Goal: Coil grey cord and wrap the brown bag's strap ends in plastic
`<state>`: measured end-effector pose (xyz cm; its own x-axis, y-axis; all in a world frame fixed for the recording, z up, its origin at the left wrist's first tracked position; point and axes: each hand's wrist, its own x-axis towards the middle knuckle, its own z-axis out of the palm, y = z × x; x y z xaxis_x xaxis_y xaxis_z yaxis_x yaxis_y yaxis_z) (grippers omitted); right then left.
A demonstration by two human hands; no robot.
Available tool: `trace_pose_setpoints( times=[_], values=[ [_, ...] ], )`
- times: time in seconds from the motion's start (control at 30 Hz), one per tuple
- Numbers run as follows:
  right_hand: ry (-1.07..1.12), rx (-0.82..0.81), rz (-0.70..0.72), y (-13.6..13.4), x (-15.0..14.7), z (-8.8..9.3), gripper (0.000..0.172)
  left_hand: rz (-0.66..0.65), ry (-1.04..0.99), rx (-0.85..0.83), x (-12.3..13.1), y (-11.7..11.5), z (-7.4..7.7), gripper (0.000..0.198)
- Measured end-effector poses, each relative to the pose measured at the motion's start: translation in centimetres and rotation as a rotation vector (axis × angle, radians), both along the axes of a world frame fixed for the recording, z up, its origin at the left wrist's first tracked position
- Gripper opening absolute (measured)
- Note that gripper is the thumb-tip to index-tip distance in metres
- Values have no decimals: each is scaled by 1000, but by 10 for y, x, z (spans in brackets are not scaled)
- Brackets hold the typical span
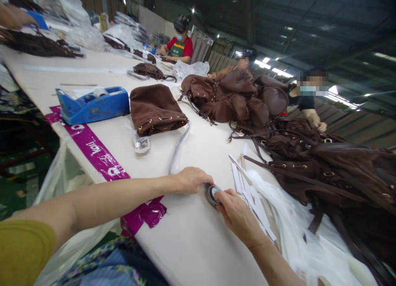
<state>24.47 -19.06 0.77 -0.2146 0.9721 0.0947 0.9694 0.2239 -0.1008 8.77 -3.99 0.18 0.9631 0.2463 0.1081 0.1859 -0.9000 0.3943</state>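
Low in the centre of the frame, the left hand and right hand are each closing a grip on a small grey round roll of clear tape on the white desk, seemingly hunting for its end, which is calling for a steady hold.

Long white table, with a blue tape holder close to its left edge. Just right of the tape holder, a flat brown bag. Nearer than the tape holder, along the table edge, a purple tape strip. Nearer and a little right of it, a clear tape roll and a long clear plastic strip. Far right of the tape holder, a heap of brown bags and a pile of brown straps. Much nearer and right, white cards, white plastic sheets and a small round roll, maybe tape.
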Motion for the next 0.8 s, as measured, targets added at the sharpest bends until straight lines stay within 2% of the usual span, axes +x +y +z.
trace_pose_setpoints(
  times=[0.1, 0.27, 0.43, 0.63, 0.7, 0.8],
  values=[
    [94, 15, -59, -8, -7, -1, 22, 24, 54, 189, 6, 8, 2, 39],
    [163, -51, -31, -18, -21, 8, 16, -29, 46, 474, 22, 14, -1, 20],
    [178, -22, -88, -29, -33, 4, 17, -61, 16, 508, 32, 18, -8, 19],
    [146, 90, -109, -39, -44, -15, 16, -74, 15, 506, 38, 23, -7, 16],
    [91, 184, -175, -39, -47, -22, 14, -61, 20, 499, 33, 22, -5, 16],
    [-33, 298, -355, -32, -50, -30, 15, -20, 20, 464, 15, 17, -2, 24]
  ],
)
